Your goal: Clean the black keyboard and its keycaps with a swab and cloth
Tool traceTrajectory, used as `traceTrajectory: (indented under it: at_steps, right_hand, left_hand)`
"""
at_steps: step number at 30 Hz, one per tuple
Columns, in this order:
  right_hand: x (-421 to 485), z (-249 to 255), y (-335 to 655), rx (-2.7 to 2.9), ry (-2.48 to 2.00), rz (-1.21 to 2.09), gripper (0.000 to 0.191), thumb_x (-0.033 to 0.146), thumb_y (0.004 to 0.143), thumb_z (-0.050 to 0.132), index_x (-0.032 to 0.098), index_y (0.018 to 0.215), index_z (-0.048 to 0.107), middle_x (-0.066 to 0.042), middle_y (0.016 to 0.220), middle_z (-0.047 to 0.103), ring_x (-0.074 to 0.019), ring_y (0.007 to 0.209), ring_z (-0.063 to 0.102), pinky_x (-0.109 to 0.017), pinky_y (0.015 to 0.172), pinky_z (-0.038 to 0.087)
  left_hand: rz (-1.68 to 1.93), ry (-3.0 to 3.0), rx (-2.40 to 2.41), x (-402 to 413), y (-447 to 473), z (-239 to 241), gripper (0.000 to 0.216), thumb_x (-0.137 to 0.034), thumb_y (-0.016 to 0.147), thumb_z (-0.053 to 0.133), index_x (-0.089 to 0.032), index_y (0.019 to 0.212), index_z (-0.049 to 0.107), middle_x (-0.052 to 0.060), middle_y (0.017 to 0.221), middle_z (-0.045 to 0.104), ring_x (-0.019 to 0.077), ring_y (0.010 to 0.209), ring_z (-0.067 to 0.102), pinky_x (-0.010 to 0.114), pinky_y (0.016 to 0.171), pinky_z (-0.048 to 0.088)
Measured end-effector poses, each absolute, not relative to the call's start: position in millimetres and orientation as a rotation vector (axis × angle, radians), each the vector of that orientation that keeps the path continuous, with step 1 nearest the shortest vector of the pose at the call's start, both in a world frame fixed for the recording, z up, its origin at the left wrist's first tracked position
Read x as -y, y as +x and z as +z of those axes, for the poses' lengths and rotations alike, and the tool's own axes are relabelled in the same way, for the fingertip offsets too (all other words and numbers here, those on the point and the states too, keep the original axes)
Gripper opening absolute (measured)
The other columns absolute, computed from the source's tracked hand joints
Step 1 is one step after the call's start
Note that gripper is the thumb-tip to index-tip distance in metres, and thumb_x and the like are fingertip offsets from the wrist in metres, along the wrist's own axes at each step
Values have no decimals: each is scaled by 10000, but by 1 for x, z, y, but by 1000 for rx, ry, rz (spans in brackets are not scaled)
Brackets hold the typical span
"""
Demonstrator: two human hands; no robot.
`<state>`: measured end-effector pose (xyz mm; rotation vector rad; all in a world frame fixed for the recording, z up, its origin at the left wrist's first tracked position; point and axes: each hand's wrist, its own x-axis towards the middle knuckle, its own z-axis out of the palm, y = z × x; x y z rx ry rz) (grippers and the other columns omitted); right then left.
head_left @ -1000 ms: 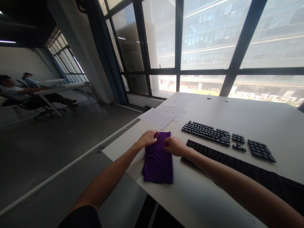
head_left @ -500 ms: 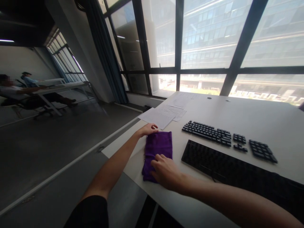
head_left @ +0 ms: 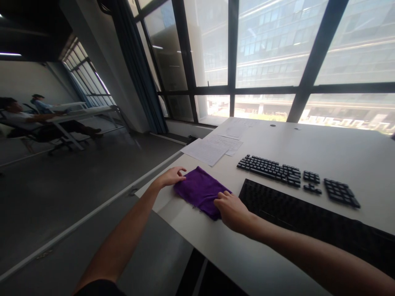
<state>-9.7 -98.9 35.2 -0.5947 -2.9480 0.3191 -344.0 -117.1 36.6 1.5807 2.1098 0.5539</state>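
A folded purple cloth [head_left: 202,187] lies slantwise on the white desk, near its left front edge. At the cloth's right end, my right hand [head_left: 233,209] is closed with its fingers gripping the edge. My left hand [head_left: 171,176] is beside the cloth's left end. Its thumb and forefinger are apart, with the thumb tip at the cloth's edge; the other fingers are partly hidden.
A black keyboard base [head_left: 296,213] is right of the cloth. Behind it lie groups of black keycaps [head_left: 271,170]. Paper sheets [head_left: 206,151] rest beyond the cloth. The desk [head_left: 185,230] ends at left. Two people sit at desks far left.
The cloth has turned from lengthwise to slanting across the desk. My left hand moved left and nearer; my right hand shifted right with the cloth's end.
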Motion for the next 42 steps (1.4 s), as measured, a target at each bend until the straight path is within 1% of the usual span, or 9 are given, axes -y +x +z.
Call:
traceTrajectory:
  at_steps: [5, 9, 16, 26, 30, 33, 35, 39, 42]
  right_hand:
    - [102, 33, -6, 2873, -640, 399, 118, 270, 903, 568, 183, 931, 643, -91, 997, 642, -229, 914, 567, -315, 758, 398]
    - [105, 27, -4, 2916, -672, 418, 78, 230, 881, 598, 180, 896, 655, -89, 1003, 645, -223, 912, 580, -303, 759, 391]
    - [89, 31, -2, 2837, -777, 438, 174, 150, 868, 501, 185, 798, 656, -56, 860, 677, -177, 759, 611, -272, 649, 352]
    - [43, 51, 7, 2911, -894, 624, 138, 172, 795, 605, 211, 793, 738, -50, 832, 712, -185, 789, 634, -256, 654, 371]
    - [50, 47, 7, 2903, -730, 615, 200, 287, 853, 618, 223, 1007, 726, -65, 983, 704, -208, 914, 624, -274, 747, 408]
    - [66, 40, 2, 2857, -627, 531, 484, 479, 814, 680, 232, 1228, 637, -94, 1094, 666, -257, 1037, 577, -331, 843, 417]
    - [77, 34, -2, 2860, -612, 461, 554, 483, 774, 723, 236, 1258, 617, -101, 1110, 652, -270, 1051, 560, -362, 881, 406]
    - [89, 26, -6, 2825, -605, 356, 190, 280, 886, 587, 211, 1012, 711, -75, 981, 677, -223, 951, 582, -338, 867, 388]
    - [86, 24, -5, 2775, -640, 376, 255, 196, 910, 485, 190, 771, 699, -50, 838, 683, -176, 805, 593, -292, 789, 384]
  left_hand:
    - [717, 1920, -1868, 167, -344, 34, 463, -413, 827, 644, -247, 1257, 609, 104, 1378, 499, 182, 927, 626, 299, 773, 528]
    - [554, 2021, -1672, 188, -347, 32, 382, -411, 789, 723, -269, 1142, 697, 87, 1339, 538, 252, 1185, 538, 339, 938, 486]
    - [726, 2008, -1643, 180, -351, 19, 234, -396, 877, 623, -192, 879, 737, 100, 1104, 651, 207, 979, 630, 320, 878, 510]
    - [644, 1924, -1812, 196, -333, 38, 259, -395, 923, 507, -180, 952, 649, 46, 900, 667, 182, 821, 602, 287, 765, 477]
    - [610, 1833, -1773, 206, -324, 50, 330, -424, 946, 464, -195, 1066, 669, 36, 856, 655, 169, 762, 594, 262, 697, 467]
    - [676, 1794, -1761, 202, -324, 56, 335, -434, 919, 515, -191, 1073, 687, 42, 848, 665, 171, 753, 601, 260, 676, 475]
    - [749, 1809, -1765, 193, -325, 60, 327, -430, 894, 558, -183, 1055, 699, 52, 872, 683, 184, 796, 618, 273, 711, 490]
    - [913, 1842, -1766, 169, -327, 72, 334, -422, 878, 585, -160, 1044, 708, 67, 894, 704, 188, 812, 638, 290, 740, 514]
    - [1002, 1878, -1791, 148, -328, 79, 331, -415, 870, 599, -148, 1027, 715, 67, 879, 709, 181, 801, 642, 277, 729, 513]
